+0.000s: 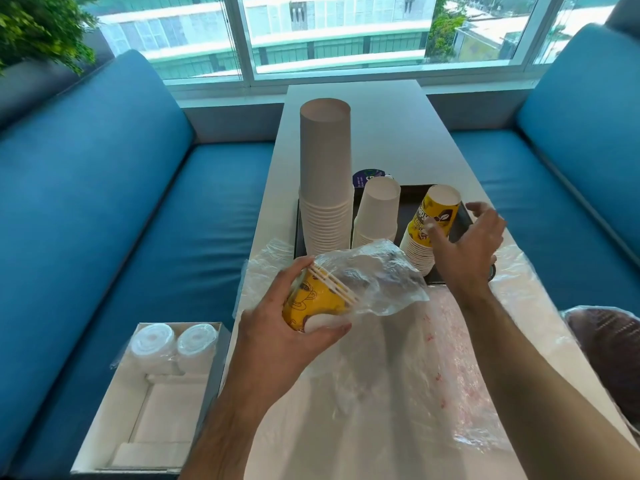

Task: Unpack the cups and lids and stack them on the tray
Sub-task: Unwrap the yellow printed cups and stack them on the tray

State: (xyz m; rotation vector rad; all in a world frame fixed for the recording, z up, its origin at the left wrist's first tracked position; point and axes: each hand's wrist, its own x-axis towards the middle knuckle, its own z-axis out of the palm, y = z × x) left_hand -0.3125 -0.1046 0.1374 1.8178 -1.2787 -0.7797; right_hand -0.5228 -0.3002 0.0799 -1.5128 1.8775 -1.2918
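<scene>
the left hand (277, 327) is gripping a short stack of yellow printed cups (313, 303), fingers and thumb curling round it, and is holding it on its side above the near part of the white table (388, 133). a clear plastic sleeve (374, 275) is hanging loosely off the rim end of that stack, crumpling toward the right. the right hand (464, 247) is hovering just beside a tilted stack of yellow cups (429, 230) on the tray, fingers spread and relaxed, gripping nothing; whether the fingertips are touching the stack is hard to tell.

the dark tray (464, 220) is sitting mid-table and is bearing three upside-down stacks: a tall stack of plain brownish cups (325, 174) on the left, a shorter stack of white cups (377, 213) in the middle, and the leaning yellow one on the right. a round dark lid-like object (369, 176) is peeking out behind the white stack.

loose clear plastic wrap (450, 358) is lying over the near table. on the blue bench seat (104, 237) to the left, an open white box (152, 393) is holding two wrapped stacks of clear lids (173, 344). another wrapped dark bundle (609, 344) is sitting at the right edge.
</scene>
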